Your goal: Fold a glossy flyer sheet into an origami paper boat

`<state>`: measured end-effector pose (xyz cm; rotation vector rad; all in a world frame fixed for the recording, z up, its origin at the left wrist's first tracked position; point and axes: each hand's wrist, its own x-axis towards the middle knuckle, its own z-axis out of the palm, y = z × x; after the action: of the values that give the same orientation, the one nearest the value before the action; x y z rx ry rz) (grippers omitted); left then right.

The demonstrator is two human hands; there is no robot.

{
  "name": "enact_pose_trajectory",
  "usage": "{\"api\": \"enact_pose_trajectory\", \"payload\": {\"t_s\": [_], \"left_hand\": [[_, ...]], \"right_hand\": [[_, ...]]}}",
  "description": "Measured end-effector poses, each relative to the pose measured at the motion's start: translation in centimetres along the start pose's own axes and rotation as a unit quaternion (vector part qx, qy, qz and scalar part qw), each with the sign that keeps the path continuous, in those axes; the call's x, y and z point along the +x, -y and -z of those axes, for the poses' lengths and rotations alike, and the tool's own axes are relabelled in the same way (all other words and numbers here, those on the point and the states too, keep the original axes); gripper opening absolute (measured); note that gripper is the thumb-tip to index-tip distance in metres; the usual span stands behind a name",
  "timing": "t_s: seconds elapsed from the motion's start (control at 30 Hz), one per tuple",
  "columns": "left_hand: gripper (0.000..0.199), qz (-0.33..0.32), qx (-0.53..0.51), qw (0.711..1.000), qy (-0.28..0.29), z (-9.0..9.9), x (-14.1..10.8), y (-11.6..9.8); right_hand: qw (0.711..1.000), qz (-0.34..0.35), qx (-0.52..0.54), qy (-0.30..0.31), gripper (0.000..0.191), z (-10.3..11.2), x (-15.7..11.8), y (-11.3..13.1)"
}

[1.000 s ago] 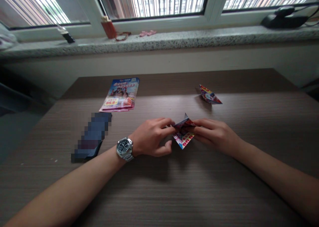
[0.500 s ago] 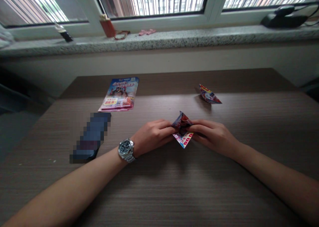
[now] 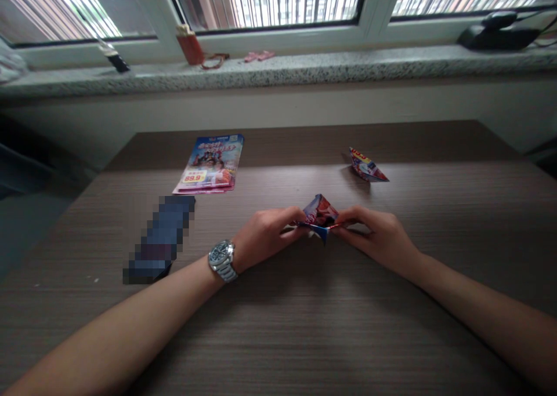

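Note:
Between my two hands is a small folded paper [image 3: 321,211], printed in red, blue and white, held just above the table. My left hand [image 3: 270,232], with a silver watch [image 3: 221,260] on its wrist, pinches the paper's left corner. On the other side, my right hand [image 3: 375,232] grips the right corner between thumb and fingers. The paper's back flap stands up, and a blue point hangs down at the front. Another folded paper [image 3: 366,167] rests on the table beyond my right hand.
A stack of printed flyers [image 3: 211,163] lies at the back left of the brown table [image 3: 278,338]. Nearer is a blurred-out dark phone-like object [image 3: 162,236]. The stone windowsill [image 3: 304,68] behind carries a red case [image 3: 190,47], pink items [image 3: 259,56] and a black device [image 3: 498,35].
The held paper has changed shape: its printed front flap, which pointed toward me, now appears as a short blue point. My fingers have shifted slightly at its corners.

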<state>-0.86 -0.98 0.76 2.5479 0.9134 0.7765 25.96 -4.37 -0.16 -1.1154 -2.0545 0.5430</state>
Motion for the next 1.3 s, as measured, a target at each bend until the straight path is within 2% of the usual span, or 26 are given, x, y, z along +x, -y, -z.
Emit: {"api": "enact_pose_trajectory", "payload": {"t_s": [0.13,0.2,0.37,0.5,0.73,1.0,1.17,1.3], "left_hand": [[0.011,0.002,-0.032,0.999,-0.006,0.2,0.3,-0.2],[0.011,0.0,-0.052,0.998,-0.026,0.3,0.5,-0.3],[0.005,0.035,-0.082,0.995,-0.045,0.1,0.7,-0.3],[0.013,0.049,-0.082,0.994,-0.054,-0.2,0.6,-0.1],[0.018,0.049,0.002,0.998,-0.042,-0.1,0.8,-0.1],[0.022,0.068,0.026,0.997,-0.002,-0.4,0.9,0.1],[0.022,0.073,0.04,0.996,0.016,-0.6,0.8,0.3],[0.016,0.068,0.054,0.996,0.025,-0.8,0.7,0.5]], "right_hand": [[0.999,-0.031,0.033,0.003,0.01,-0.1,0.0,-0.2],[0.998,-0.042,0.042,0.001,0.011,0.0,0.2,-0.1],[0.997,-0.067,0.04,-0.007,0.018,0.0,0.5,0.1],[0.994,-0.081,0.072,-0.016,0.02,-0.3,0.4,-0.2],[0.997,-0.074,-0.008,0.013,0.016,-0.3,0.5,-0.1],[0.997,-0.043,-0.052,0.032,0.01,-0.4,0.8,-0.2],[0.997,-0.036,-0.053,0.031,0.02,-0.7,0.7,-0.4],[0.998,-0.023,-0.058,0.028,0.021,-0.7,0.8,-0.2]]}}
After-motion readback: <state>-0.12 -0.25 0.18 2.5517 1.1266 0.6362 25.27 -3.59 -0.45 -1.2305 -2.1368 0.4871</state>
